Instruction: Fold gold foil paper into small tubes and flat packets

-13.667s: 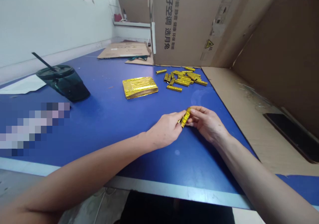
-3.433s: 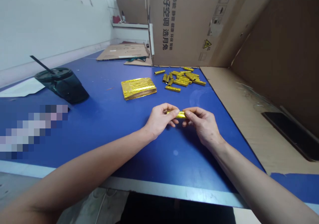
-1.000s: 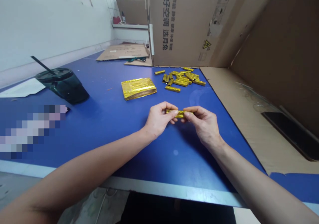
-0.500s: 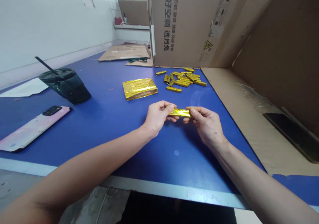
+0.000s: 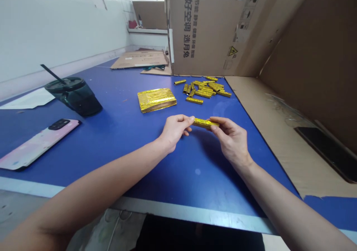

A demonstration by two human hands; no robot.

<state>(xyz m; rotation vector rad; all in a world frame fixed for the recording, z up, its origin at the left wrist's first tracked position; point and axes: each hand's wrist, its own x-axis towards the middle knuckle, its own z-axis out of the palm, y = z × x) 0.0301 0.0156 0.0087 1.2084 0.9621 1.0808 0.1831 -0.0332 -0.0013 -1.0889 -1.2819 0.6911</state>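
A narrow folded strip of gold foil paper is held level above the blue table, one end in each hand. My left hand pinches its left end between thumb and fingers. At the right end, my right hand grips it with the thumb in front and the fingers behind. Beyond my left hand lies a flat stack of gold foil sheets. Farther back, a loose pile of similar folded gold strips rests near the cardboard.
On the left stand a dark green cup with a straw and a phone in a pink-white case. A large cardboard box walls off the back and right. Another dark phone lies on the cardboard at right.
The gold strip has turned slightly, its right end now lower and its folded side edge showing. My right fingers have shifted their hold. The stack and pile look the same.
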